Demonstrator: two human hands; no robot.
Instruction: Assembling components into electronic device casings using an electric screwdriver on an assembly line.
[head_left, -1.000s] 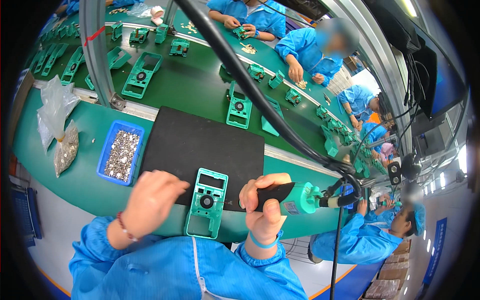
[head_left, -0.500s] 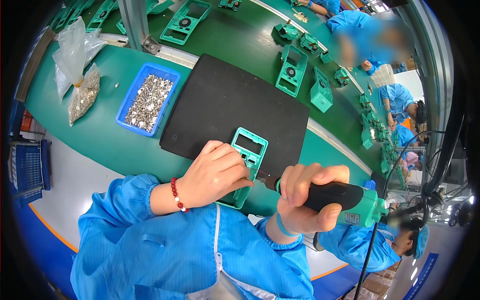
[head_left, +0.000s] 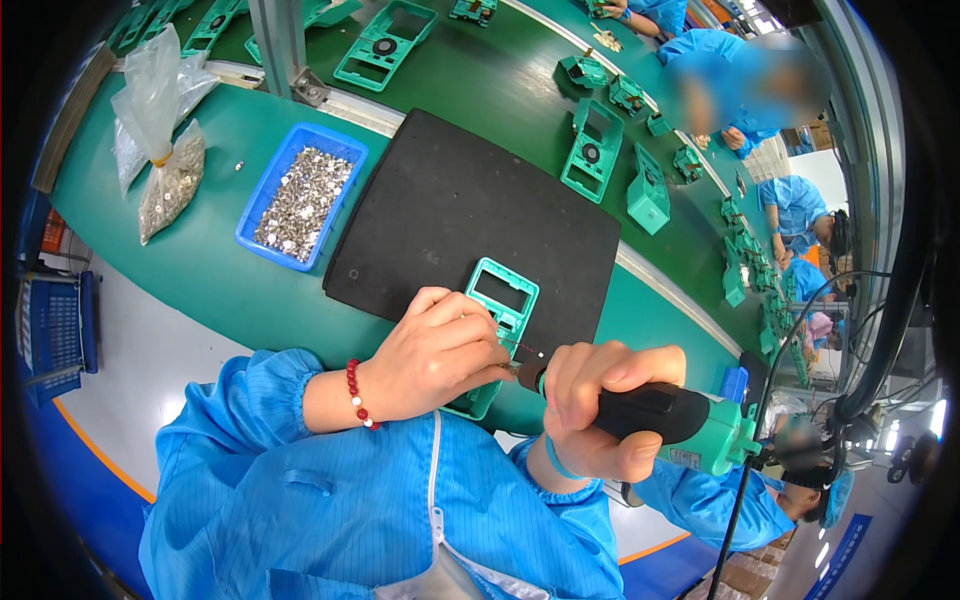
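Note:
My right hand [head_left: 600, 405] is wrapped round an electric screwdriver [head_left: 665, 408] with a black grip and green rear, held tilted with its tip toward my left hand. The fingers of my left hand [head_left: 440, 345] are pinched together at the driver's tip; whatever small piece they hold is hidden. Beneath that hand lies a green plastic housing [head_left: 485, 402] with a rectangular opening, partly covered by the fingers. It rests at the near edge of a black mat [head_left: 470, 200]. A thin red-and-dark wire shows beside the housing.
Left of the mat stands a blue tray [head_left: 246, 236] of small metal screws. Beyond it sits a tied plastic bag [head_left: 170, 195] of similar parts. Green housings [head_left: 590, 155] lie on the green conveyor [head_left: 500, 100] behind. A metal post [head_left: 280, 50] rises at the back; co-workers sit to the right.
My right hand and the screwdriver have shifted slightly left, bringing the tip closer to my left fingertips. My left hand stays pinched over the housing.

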